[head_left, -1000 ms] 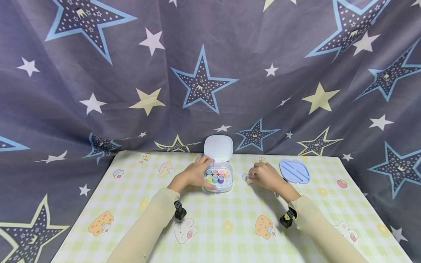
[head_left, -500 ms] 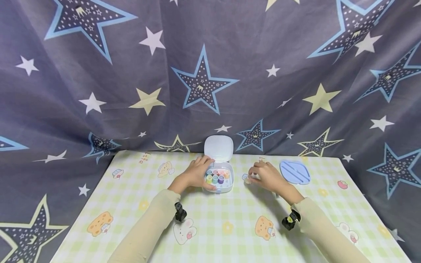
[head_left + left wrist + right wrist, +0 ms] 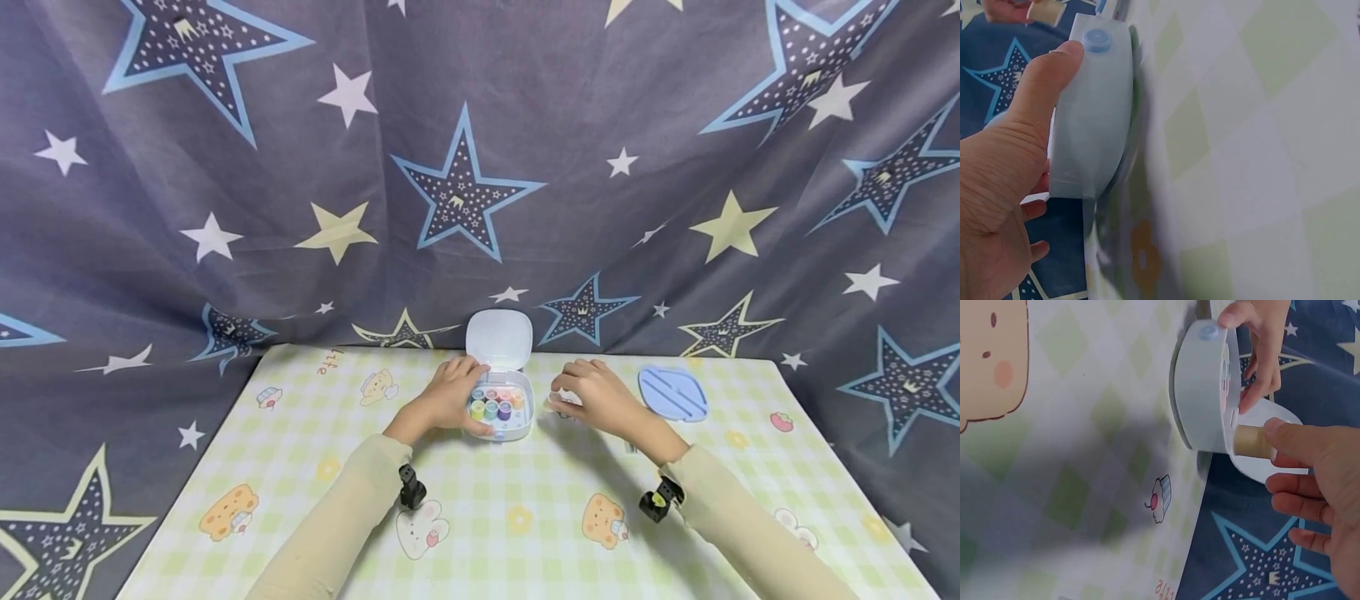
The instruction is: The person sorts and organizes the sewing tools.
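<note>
A white sewing box (image 3: 512,432) stands on the table with its lid (image 3: 498,339) raised at the back. Several colourful thread spools (image 3: 491,409) sit upright inside it. My left hand (image 3: 442,397) grips the box's left side, its thumb (image 3: 1054,72) on the front wall near the blue latch button (image 3: 1097,40) and the other fingers round the back. Off to the right of the box, my right hand (image 3: 600,402) pinches a tan thread spool (image 3: 1252,442) between thumb and fingers. From the right wrist, that spool overlaps the box's rim and lid.
A light blue tray insert (image 3: 672,392) with slots lies beyond the right forearm. Close to that forearm is a small grey object (image 3: 631,447), partly covered. The checked cloth (image 3: 465,517) spreads over the table, and a star-patterned curtain (image 3: 555,125) hangs behind it.
My right hand has moved left towards the box, carrying the tan thread spool and uncovering more of the small grey object. The left hand and box have stayed in place.
</note>
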{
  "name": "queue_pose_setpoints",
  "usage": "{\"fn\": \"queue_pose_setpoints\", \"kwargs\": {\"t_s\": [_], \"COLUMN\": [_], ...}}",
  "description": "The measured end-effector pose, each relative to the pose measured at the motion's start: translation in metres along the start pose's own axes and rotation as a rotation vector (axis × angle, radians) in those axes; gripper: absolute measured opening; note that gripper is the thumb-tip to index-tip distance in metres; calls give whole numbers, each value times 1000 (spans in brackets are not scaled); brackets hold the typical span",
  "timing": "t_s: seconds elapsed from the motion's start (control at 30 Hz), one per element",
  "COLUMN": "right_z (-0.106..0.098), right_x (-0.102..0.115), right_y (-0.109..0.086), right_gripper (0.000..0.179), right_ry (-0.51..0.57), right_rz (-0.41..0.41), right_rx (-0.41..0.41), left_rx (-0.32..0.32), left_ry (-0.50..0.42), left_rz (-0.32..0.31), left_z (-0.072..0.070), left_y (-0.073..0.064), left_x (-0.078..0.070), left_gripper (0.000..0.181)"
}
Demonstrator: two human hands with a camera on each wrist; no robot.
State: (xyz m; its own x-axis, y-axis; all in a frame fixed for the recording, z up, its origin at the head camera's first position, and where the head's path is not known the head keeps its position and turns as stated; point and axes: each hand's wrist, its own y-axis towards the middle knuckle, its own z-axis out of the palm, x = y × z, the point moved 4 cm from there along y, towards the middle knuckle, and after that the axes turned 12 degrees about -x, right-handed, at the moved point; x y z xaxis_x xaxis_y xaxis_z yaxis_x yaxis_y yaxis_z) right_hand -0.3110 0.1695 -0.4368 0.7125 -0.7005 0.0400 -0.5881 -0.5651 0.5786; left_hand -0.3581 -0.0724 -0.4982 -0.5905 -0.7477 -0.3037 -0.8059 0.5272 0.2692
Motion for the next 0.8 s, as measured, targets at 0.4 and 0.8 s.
{"fn": "queue_pose_setpoints", "kwargs": {"t_s": [0.4,0.8], "right_z": [5,8], "right_x": [14,24], "right_y": [9,22], "right_gripper": [19,25], "right_ry": [-16,-115], "right_rz": [-151,-282], "right_rx": [-37,-5], "left_rx": [-33,-22], "left_ry": [108,114], "left_rz": [72,86], "left_z": [-3,-5], "left_y": [3,5], "left_x": [-4,-5], "left_gripper": [112,113]}}
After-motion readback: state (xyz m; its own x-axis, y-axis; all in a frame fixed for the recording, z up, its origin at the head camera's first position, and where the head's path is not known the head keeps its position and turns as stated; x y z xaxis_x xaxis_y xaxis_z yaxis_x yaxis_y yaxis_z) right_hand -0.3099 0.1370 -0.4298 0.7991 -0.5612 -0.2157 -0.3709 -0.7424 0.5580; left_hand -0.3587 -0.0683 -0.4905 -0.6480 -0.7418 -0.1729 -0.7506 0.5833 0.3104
